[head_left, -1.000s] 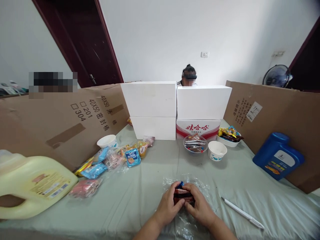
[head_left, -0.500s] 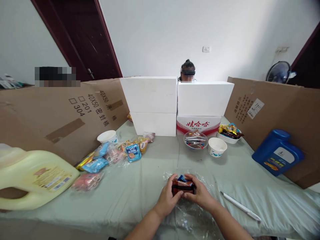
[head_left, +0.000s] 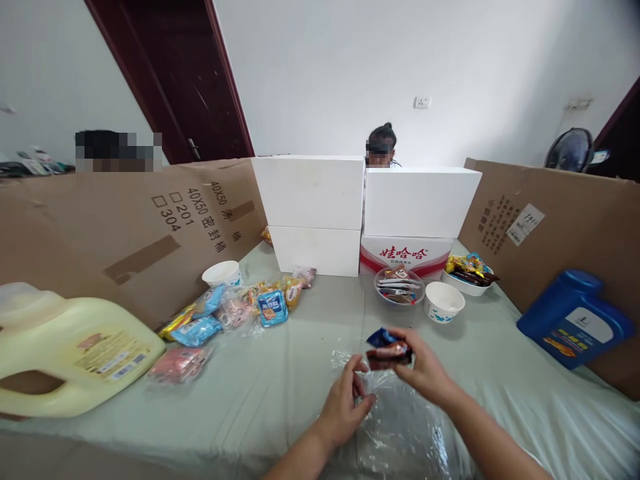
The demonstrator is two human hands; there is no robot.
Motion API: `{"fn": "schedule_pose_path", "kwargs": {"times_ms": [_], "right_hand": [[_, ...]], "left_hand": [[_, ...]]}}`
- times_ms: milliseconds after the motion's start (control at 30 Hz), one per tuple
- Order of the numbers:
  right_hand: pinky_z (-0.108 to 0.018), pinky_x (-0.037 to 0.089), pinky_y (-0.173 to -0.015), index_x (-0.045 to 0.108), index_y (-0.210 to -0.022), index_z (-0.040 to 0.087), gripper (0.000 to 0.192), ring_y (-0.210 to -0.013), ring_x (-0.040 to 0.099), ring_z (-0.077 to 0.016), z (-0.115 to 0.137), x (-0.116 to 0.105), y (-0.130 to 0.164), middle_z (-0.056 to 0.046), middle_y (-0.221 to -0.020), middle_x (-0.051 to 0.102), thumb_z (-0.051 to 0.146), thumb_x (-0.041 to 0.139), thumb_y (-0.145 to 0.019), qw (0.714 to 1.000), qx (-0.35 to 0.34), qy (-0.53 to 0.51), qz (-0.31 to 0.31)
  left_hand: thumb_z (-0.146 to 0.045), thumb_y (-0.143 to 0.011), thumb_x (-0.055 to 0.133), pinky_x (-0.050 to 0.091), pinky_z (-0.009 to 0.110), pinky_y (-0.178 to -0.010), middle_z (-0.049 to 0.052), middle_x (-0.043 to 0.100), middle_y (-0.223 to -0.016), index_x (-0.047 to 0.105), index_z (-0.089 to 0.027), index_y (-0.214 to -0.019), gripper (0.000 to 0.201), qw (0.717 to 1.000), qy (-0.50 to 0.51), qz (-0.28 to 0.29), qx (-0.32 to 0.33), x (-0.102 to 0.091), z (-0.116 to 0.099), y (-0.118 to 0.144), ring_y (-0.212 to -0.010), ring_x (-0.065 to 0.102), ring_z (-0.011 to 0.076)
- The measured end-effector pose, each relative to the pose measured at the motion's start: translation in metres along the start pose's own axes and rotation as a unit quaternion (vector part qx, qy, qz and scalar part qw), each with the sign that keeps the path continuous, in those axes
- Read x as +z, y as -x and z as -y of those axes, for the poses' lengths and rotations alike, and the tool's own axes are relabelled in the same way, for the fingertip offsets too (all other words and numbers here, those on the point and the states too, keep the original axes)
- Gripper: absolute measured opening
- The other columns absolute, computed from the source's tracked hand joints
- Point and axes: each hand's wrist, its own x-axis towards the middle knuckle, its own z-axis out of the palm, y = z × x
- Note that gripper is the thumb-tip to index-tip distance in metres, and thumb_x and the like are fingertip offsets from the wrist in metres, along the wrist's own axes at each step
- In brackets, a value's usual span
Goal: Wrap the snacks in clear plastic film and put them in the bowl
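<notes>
My right hand (head_left: pixel 425 370) grips a small bundle of brown and blue snack packets (head_left: pixel 387 355), lifted a little over the table. Just left of it, my left hand (head_left: pixel 345 403) has its fingers loosely curled and apart, with nothing visible in them. A crumpled clear plastic bag (head_left: pixel 405 417) lies flat beneath and between both hands. Beyond the packets stand a clear bowl (head_left: pixel 421 292) filled with sachets and a white paper bowl (head_left: pixel 444 313). My right forearm covers the spot where a white pen lay.
Wrapped snacks (head_left: pixel 235 310) are heaped on the left, near a white bowl (head_left: pixel 213 275) and a pale yellow jug (head_left: pixel 115 347). White boxes (head_left: pixel 310 207) and cardboard panels (head_left: pixel 200 220) wall the table. At right are a snack-filled bowl (head_left: pixel 463 287) and a blue bottle (head_left: pixel 575 320).
Both hands held the packets before. My left hand has let go and drawn back, while my right hand has lifted the packets forward and to the right. The view has shifted slightly.
</notes>
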Motion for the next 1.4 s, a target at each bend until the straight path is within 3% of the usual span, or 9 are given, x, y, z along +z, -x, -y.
{"fn": "schedule_pose_path", "kwargs": {"times_ms": [167, 433, 667, 833, 900, 1000, 1100, 1200, 1400], "right_hand": [[-0.046, 0.039, -0.102, 0.054, -0.122, 0.019, 0.051, -0.115, 0.051, -0.0279, -0.004, -0.065, -0.103, -0.011, -0.12, 0.058, 0.018, 0.055, -0.071, 0.957, -0.115, 0.189, -0.188], [-0.036, 0.047, -0.092, 0.07, -0.093, 0.021, 0.035, -0.099, 0.061, -0.0233, -0.058, -0.068, -0.174, -0.006, -0.104, 0.069, 0.012, 0.054, -0.063, 0.964, -0.054, 0.26, -0.034], [-0.045, 0.04, -0.102, 0.064, -0.111, 0.018, 0.033, -0.116, 0.053, -0.0264, -0.027, -0.074, -0.132, -0.011, -0.122, 0.062, 0.027, 0.048, -0.083, 0.971, -0.034, 0.236, -0.004], [-0.034, 0.049, -0.089, 0.062, -0.112, 0.021, 0.03, -0.099, 0.061, -0.0189, 0.019, -0.011, -0.015, -0.007, -0.106, 0.068, 0.03, 0.044, -0.09, 0.978, -0.082, 0.166, 0.099], [-0.037, 0.044, -0.098, 0.057, -0.123, 0.021, 0.038, -0.111, 0.056, -0.0205, 0.019, 0.013, 0.034, -0.008, -0.117, 0.064, 0.027, 0.051, -0.086, 0.955, -0.123, 0.161, 0.215], [-0.053, 0.031, -0.108, 0.047, -0.137, 0.018, 0.063, -0.133, 0.037, -0.0324, -0.003, 0.023, 0.079, -0.015, -0.142, 0.046, 0.044, 0.061, -0.081, 0.94, -0.061, 0.24, 0.237], [-0.061, 0.024, -0.109, 0.043, -0.141, 0.019, 0.077, -0.139, 0.025, -0.0378, -0.031, 0.01, 0.086, -0.015, -0.149, 0.037, 0.061, 0.06, -0.079, 0.935, 0.017, 0.312, 0.168], [-0.054, 0.027, -0.111, 0.047, -0.139, 0.02, 0.058, -0.139, 0.03, -0.0315, -0.04, 0.006, 0.073, -0.013, -0.147, 0.041, 0.055, 0.043, -0.092, 0.939, 0.043, 0.326, 0.097], [-0.057, 0.017, -0.113, 0.033, -0.147, 0.02, 0.074, -0.144, 0.014, -0.0335, -0.035, 0.034, 0.036, -0.012, -0.155, 0.025, 0.065, 0.039, -0.089, 0.925, 0.004, 0.31, 0.218]], "left_hand": [[-0.018, -0.077, 0.056, 0.048, 0.037, -0.085, 0.006, 0.062, -0.106, 0.049, -0.022, -0.124, 0.048, 0.992, -0.122, 0.037, 0.015, 0.001, -0.006, -0.002, -0.084, 0.058, 0.0191], [-0.013, -0.075, 0.055, 0.047, 0.038, -0.087, 0.007, 0.065, -0.099, 0.062, -0.019, -0.097, 0.023, 0.987, -0.139, 0.044, 0.061, 0.001, -0.01, -0.002, -0.094, 0.058, 0.0225], [-0.012, -0.077, 0.056, 0.048, 0.036, -0.086, 0.006, 0.064, -0.095, 0.062, -0.018, -0.092, 0.017, 0.982, -0.164, 0.038, 0.09, 0.001, -0.014, -0.004, -0.092, 0.057, 0.021], [-0.012, -0.079, 0.06, 0.042, 0.046, -0.098, 0.007, 0.062, -0.111, 0.062, -0.019, -0.102, 0.024, 0.958, -0.263, 0.067, 0.094, 0.004, -0.026, 0.003, -0.109, 0.052, 0.0265], [-0.014, -0.079, 0.062, 0.039, 0.049, -0.103, 0.008, 0.059, -0.121, 0.06, -0.019, -0.113, 0.034, 0.947, -0.295, 0.09, 0.087, 0.001, -0.031, 0.011, -0.117, 0.049, 0.0287], [-0.02, -0.08, 0.065, 0.036, 0.052, -0.106, 0.009, 0.053, -0.134, 0.059, -0.021, -0.119, 0.039, 0.936, -0.329, 0.117, 0.049, -0.014, -0.037, 0.025, -0.126, 0.044, 0.0315], [-0.027, -0.077, 0.071, 0.035, 0.053, -0.107, 0.01, 0.049, -0.139, 0.059, -0.022, -0.121, 0.046, 0.928, -0.348, 0.135, -0.012, -0.039, -0.042, 0.035, -0.13, 0.04, 0.0342], [-0.032, -0.078, 0.07, 0.039, 0.048, -0.105, 0.011, 0.052, -0.136, 0.061, -0.021, -0.119, 0.044, 0.926, -0.34, 0.161, -0.038, -0.059, -0.053, 0.03, -0.127, 0.045, 0.0321], [-0.031, -0.09, 0.054, 0.028, 0.049, -0.112, 0.008, 0.045, -0.145, 0.052, -0.025, -0.133, 0.043, 0.913, -0.355, 0.2, 0.003, -0.057, -0.055, -0.018, -0.136, 0.036, 0.0281]]}}
